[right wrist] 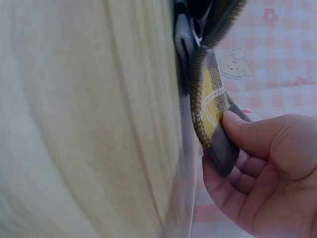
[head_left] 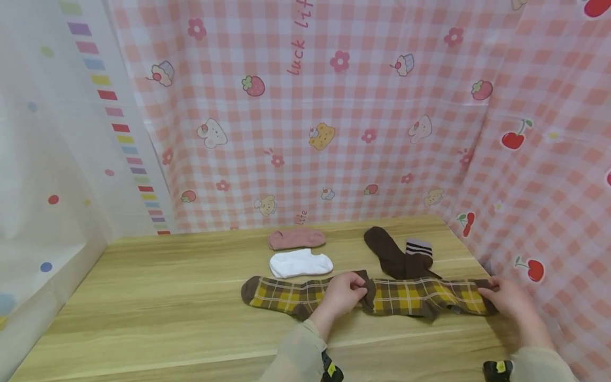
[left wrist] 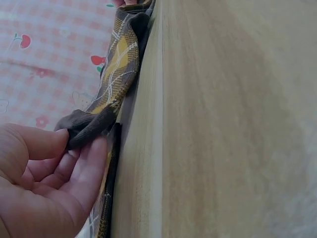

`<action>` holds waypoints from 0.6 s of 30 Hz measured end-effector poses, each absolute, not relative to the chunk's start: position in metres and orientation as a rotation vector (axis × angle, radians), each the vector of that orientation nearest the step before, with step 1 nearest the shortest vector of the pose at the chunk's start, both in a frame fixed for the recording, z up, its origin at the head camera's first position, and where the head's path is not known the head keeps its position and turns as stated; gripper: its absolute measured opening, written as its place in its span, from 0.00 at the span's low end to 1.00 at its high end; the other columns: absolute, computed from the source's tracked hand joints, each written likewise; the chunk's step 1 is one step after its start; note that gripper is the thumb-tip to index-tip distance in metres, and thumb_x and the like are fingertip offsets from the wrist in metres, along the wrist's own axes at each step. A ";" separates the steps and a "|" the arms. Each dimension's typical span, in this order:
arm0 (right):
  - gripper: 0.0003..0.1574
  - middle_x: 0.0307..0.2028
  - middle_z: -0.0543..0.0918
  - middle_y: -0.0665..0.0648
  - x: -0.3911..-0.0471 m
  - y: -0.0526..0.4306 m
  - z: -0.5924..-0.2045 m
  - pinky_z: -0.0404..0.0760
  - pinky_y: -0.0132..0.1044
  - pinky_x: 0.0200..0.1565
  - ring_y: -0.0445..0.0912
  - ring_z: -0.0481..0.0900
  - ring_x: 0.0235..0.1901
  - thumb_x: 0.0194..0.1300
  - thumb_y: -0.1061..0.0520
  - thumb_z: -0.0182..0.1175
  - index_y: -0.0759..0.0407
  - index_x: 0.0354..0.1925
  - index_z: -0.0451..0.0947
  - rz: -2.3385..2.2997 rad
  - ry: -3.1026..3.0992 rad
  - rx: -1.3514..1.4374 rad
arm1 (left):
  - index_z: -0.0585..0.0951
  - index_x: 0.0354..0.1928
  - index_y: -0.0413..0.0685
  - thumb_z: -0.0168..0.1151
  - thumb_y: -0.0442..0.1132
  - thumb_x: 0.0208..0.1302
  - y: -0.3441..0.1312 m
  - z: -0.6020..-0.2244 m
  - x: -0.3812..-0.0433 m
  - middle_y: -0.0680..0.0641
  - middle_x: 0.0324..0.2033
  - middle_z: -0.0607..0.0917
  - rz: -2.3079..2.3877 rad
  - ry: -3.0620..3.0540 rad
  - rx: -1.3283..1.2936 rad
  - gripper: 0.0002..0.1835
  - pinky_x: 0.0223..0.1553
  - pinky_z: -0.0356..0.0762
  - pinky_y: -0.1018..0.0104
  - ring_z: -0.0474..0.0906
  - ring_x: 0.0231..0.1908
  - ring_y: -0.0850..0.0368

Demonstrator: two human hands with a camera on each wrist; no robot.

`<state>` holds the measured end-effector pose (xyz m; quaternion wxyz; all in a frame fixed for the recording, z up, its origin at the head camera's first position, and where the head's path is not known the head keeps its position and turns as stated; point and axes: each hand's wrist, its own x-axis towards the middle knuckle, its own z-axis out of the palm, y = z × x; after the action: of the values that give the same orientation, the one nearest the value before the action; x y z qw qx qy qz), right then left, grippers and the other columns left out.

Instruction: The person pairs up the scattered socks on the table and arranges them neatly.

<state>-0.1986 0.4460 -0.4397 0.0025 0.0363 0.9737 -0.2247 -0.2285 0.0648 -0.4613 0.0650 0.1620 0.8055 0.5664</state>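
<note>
A yellow-and-brown plaid sock [head_left: 401, 297] stretches between my two hands at the right of the table. Thumb and fingers of my left hand [head_left: 342, 293] pinch its dark brown toe [left wrist: 91, 130]. At the other end, my right hand [head_left: 513, 300] pinches the brown cuff [right wrist: 224, 151], and that end is lifted off the wood in the right wrist view. A second plaid sock [head_left: 281, 296] lies flat to the left, its toe pointing left. My left hand partly covers this one near its cuff.
Behind the plaid socks lie a white sock [head_left: 300, 263] and a pink sock [head_left: 297, 238]. Dark brown socks [head_left: 384, 249], one with a grey striped cuff [head_left: 419, 247], lie behind the stretched sock. Patterned curtains [head_left: 305, 159] border the wooden table [head_left: 157, 307] at back and sides.
</note>
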 end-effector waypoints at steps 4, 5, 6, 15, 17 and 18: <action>0.25 0.40 0.77 0.81 -0.196 0.447 -0.437 0.75 0.63 0.43 0.74 0.75 0.43 0.69 0.57 0.59 0.83 0.45 0.69 -0.747 3.106 0.102 | 0.82 0.33 0.35 0.61 0.24 0.64 0.068 -0.461 -0.227 0.51 0.24 0.79 1.824 2.308 0.418 0.03 0.26 0.82 0.68 0.79 0.23 0.61; 0.24 0.39 0.77 0.81 -0.195 0.447 -0.436 0.75 0.63 0.43 0.74 0.74 0.43 0.70 0.58 0.59 0.82 0.44 0.69 -0.756 3.117 0.103 | 0.82 0.33 0.35 0.61 0.24 0.64 0.068 -0.460 -0.226 0.50 0.24 0.80 1.843 2.293 0.407 0.03 0.26 0.83 0.68 0.79 0.23 0.61; 0.22 0.40 0.77 0.81 -0.194 0.446 -0.434 0.75 0.63 0.43 0.75 0.74 0.44 0.71 0.58 0.58 0.82 0.44 0.69 -0.763 3.131 0.109 | 0.82 0.33 0.35 0.61 0.23 0.64 0.068 -0.460 -0.225 0.50 0.24 0.79 1.856 2.285 0.399 0.03 0.26 0.83 0.67 0.79 0.22 0.61; 0.24 0.50 0.70 0.86 -0.190 0.442 -0.423 0.76 0.64 0.45 0.78 0.70 0.51 0.75 0.59 0.51 0.84 0.50 0.66 -0.927 3.134 0.134 | 0.84 0.38 0.33 0.59 0.21 0.63 0.065 -0.456 -0.220 0.50 0.26 0.83 1.973 2.256 0.429 0.07 0.29 0.84 0.66 0.80 0.27 0.61; 0.23 0.50 0.70 0.86 -0.188 0.438 -0.420 0.77 0.63 0.45 0.78 0.70 0.51 0.76 0.59 0.50 0.83 0.51 0.66 -0.957 3.148 0.148 | 0.85 0.41 0.33 0.59 0.21 0.63 0.065 -0.456 -0.220 0.50 0.27 0.82 1.996 2.230 0.422 0.08 0.29 0.84 0.66 0.80 0.28 0.62; 0.22 0.50 0.71 0.86 -0.187 0.437 -0.418 0.77 0.63 0.45 0.78 0.70 0.51 0.76 0.59 0.50 0.82 0.51 0.66 -0.969 3.161 0.153 | 0.85 0.42 0.33 0.58 0.21 0.64 0.065 -0.456 -0.220 0.51 0.27 0.82 2.003 2.227 0.418 0.09 0.29 0.84 0.66 0.79 0.28 0.63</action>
<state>-0.1872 0.4365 -0.4184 -0.0838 0.0461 0.9517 -0.2918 -0.2202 0.0650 -0.4559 0.0586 0.1380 0.7351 0.6612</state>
